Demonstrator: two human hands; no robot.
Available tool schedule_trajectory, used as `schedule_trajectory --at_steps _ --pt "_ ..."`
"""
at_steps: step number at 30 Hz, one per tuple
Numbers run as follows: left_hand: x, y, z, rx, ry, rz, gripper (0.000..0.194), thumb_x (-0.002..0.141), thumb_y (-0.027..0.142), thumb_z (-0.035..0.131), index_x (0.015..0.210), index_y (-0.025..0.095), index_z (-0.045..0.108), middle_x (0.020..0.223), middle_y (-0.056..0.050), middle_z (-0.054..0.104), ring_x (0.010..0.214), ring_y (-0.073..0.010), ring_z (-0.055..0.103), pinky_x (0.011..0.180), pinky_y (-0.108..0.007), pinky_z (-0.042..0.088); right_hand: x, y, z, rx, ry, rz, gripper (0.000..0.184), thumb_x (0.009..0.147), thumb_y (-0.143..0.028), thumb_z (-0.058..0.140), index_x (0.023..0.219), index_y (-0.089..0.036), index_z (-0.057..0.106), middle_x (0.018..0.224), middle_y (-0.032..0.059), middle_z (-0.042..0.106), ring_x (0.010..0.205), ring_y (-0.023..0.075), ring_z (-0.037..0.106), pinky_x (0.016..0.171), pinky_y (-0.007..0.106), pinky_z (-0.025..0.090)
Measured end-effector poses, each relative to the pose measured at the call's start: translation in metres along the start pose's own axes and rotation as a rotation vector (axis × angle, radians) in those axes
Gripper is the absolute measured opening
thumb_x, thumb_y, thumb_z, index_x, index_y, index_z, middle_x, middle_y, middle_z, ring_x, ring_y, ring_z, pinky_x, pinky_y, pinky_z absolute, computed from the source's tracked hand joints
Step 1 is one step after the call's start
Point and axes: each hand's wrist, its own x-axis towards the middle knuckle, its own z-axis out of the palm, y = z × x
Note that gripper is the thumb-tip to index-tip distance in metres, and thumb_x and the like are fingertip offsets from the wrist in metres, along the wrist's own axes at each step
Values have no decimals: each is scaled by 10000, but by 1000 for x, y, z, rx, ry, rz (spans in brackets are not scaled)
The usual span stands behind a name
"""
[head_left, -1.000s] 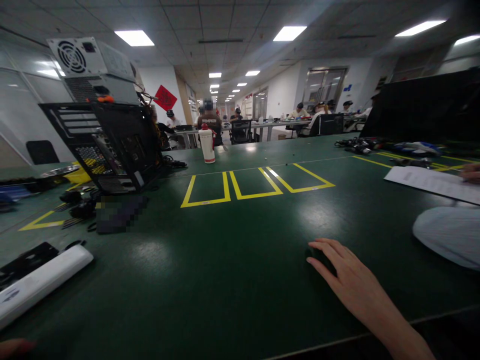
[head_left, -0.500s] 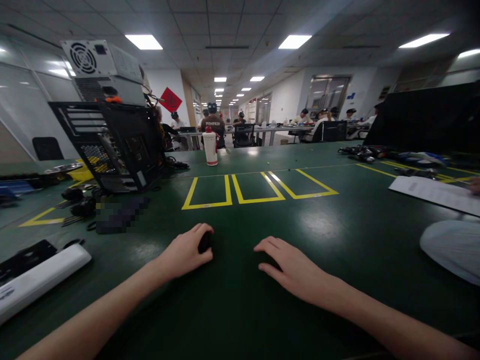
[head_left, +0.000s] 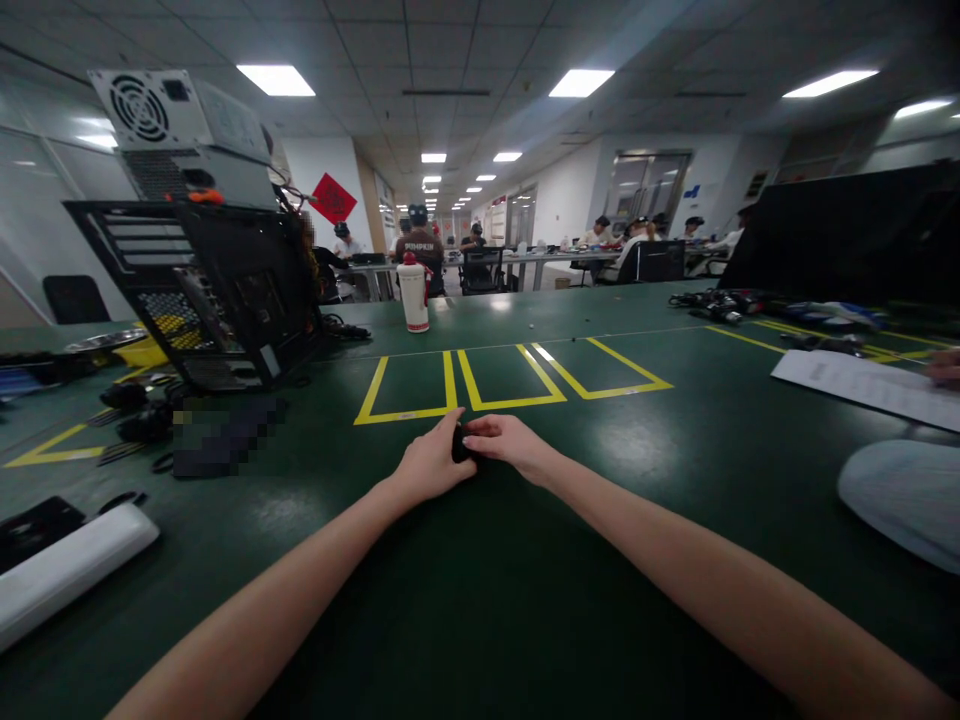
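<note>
My left hand [head_left: 431,462] is curled round a small black object [head_left: 458,443], mostly hidden between its thumb and fingers, so its kind does not show. From the other side my right hand [head_left: 512,446] meets it, fingertips and thumb pinched on the object's right edge. Both hands are low over the dark green tabletop [head_left: 465,600], just in front of the yellow tape outlines [head_left: 517,404].
On the left stands an open black computer case [head_left: 225,300] with a power supply [head_left: 187,110] on top. A white bottle [head_left: 414,295] is beyond the tape. White power strip [head_left: 75,570] lies near left; papers [head_left: 862,395] and another person's sleeve [head_left: 907,500] are at right.
My left hand came in from the lower left edge with the black object. Both hands then moved forward and together, and my right hand closed on the object.
</note>
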Motion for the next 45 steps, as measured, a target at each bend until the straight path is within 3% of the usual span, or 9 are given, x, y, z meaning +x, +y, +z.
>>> schedule_trajectory --at_steps 4,8,10,20,24,33,39,45 --pt "-17 4 -5 -81 -13 89 602 707 346 539 1217 208 251 1159 -92 462 973 -242 531 795 -377 450 -10 8 1 -23 -39 -155 281 657 -162 624 925 -166 538 956 41 576 929 176 552 862 380 426" --pt "-38 8 -15 -121 6 268 611 728 289 544 1237 224 212 1218 -80 394 1069 -213 457 907 -386 390 -27 18 9 -46 -29 -389 284 656 -134 616 915 -209 525 1012 6 514 995 152 514 909 346 403" --pt "-44 6 -16 -125 10 321 621 733 263 553 1244 245 199 1244 -68 370 1114 -207 417 944 -395 359 -33 21 12 -35 -11 -432 281 662 -130 608 914 -222 523 1055 0 473 1026 147 489 917 329 403" --pt "-39 -5 -3 -9 63 348 639 740 274 553 1246 211 169 1218 -95 377 1083 -232 444 908 -417 392 -36 20 18 78 -32 -322 209 721 -263 569 914 -213 507 959 15 538 938 167 541 819 354 455" --pt "-40 -3 -2 2 89 344 624 743 285 541 1236 222 163 1195 -90 383 1054 -237 466 869 -425 419 -32 22 17 89 13 -277 289 698 -263 596 969 -216 507 999 24 539 961 166 530 851 352 432" --pt "-43 1 -3 106 106 308 594 740 275 540 1222 194 203 1156 -95 416 947 -244 450 801 -420 413 -33 22 11 121 -124 -315 315 635 -195 651 923 -209 523 957 6 564 928 160 547 860 361 418" --pt "-44 0 -3 121 138 332 618 734 269 556 1228 216 189 1209 -91 383 1146 -275 306 944 -486 246 -33 22 13 156 -87 -266 264 686 -281 606 924 -197 533 919 14 563 868 140 547 811 340 437" --pt "-43 1 -6 73 83 350 604 760 261 523 1240 209 161 1215 -98 383 1130 -234 364 972 -459 214 -35 19 13 122 -51 -230 309 687 -293 602 974 -204 527 982 29 558 924 155 535 838 351 428"
